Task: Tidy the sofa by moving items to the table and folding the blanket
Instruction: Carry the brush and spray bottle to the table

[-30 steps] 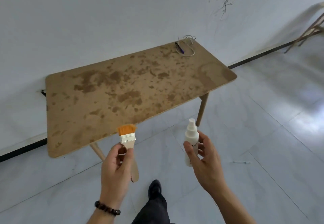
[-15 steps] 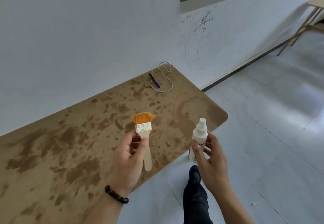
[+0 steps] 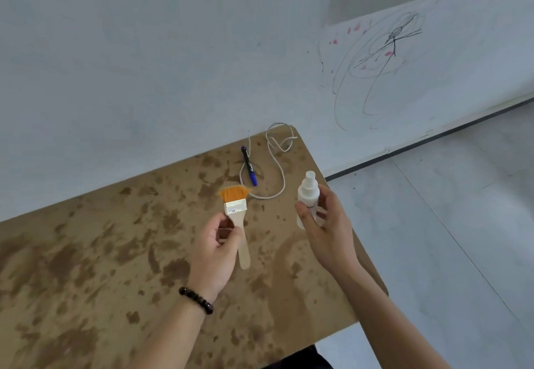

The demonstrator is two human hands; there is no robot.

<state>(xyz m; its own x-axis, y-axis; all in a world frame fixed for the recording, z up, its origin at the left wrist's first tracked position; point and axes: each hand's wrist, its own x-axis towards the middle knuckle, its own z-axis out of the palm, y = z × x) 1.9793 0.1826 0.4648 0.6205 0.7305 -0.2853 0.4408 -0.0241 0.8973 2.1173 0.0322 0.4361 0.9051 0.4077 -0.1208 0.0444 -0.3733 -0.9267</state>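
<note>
The fingers [image 3: 224,228] of the left hand [image 3: 215,256] were curled narrowly round the upper handle of the paintbrush [image 3: 237,221], pinching it just below the metal ferrule, so that the orange bristles stood up and away from the person and the free end of the wooden handle hung down past the palm. In this one head view, the right hand [image 3: 328,230] was closed on the white spray bottle [image 3: 308,196], thumb on the near side and the other fingers wrapped behind, with the nozzle cap upright above the grip. Both things were held in the air over the right end of the stained wooden table [image 3: 115,253], apart from each other and not yet set down. Near the far corner lay a blue pen [image 3: 249,165] inside the loop of a white cord [image 3: 276,163]. The brush looked light and stiff, its bristles the only soft part, so the handle was judged the right place to hold it. The bottle appeared to be smooth plastic, likely light and perhaps a little slippery; a hold round the body, below the narrow neck, seemed soundest. Neither looked fragile, though the bottle, if stood upright, might tip more easily than the brush laid flat. The sofa and blanket were not in view.
</note>
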